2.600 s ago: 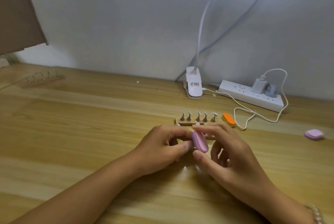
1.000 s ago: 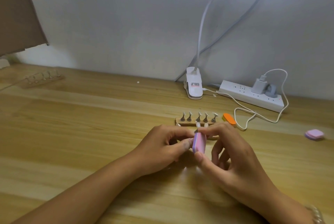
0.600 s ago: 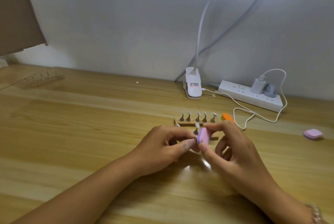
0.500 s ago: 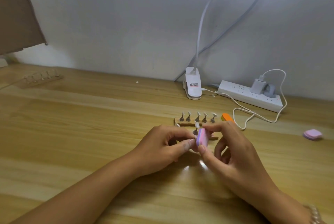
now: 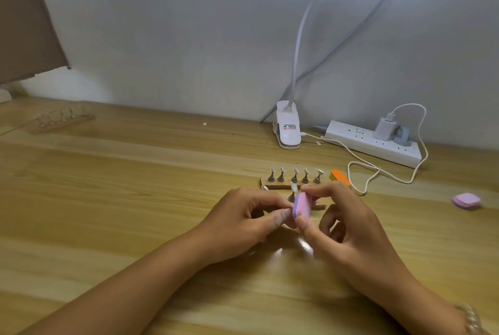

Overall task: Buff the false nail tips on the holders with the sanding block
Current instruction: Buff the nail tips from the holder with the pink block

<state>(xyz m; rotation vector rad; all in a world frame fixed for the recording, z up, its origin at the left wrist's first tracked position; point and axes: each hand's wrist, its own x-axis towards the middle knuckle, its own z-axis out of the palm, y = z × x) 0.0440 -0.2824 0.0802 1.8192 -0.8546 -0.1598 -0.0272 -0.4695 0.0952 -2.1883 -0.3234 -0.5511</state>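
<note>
Turned further onto its edge and raised a little toward the racks since 2.6 seconds ago, the pink-and-purple sanding block [image 5: 302,205] stands between a person's two hands above a wooden table [image 5: 135,186]. The right hand [image 5: 348,229] pinches the block, forefinger on its upper end and thumb under its lower end, the other fingers loosely curled behind. The left hand [image 5: 243,224] brings thumb and forefinger together against the block's left face; whether anything sits between those fingertips cannot be told, since the block covers the spot.

Just beyond the hands, a low rack [image 5: 272,186] carries five small metal holders [image 5: 294,178] in a row, each topped with a pale false nail tip. A nearer rack [image 5: 320,206] is mostly hidden by the fingers; one holder with a nail tip [image 5: 293,188] shows above the block.

An orange buffing block [image 5: 339,176] lies just right of the far rack, and a second pink block [image 5: 466,201] lies well apart at the table's right side. A clear rack [image 5: 62,118] with its own row of holders sits at the far left. By the wall, a white clip lamp base [image 5: 288,129] stands beside a power strip [image 5: 361,141], which holds a white charger [image 5: 384,128] and a grey plug [image 5: 402,134]; a white cable [image 5: 378,169] loops across the table.
</note>
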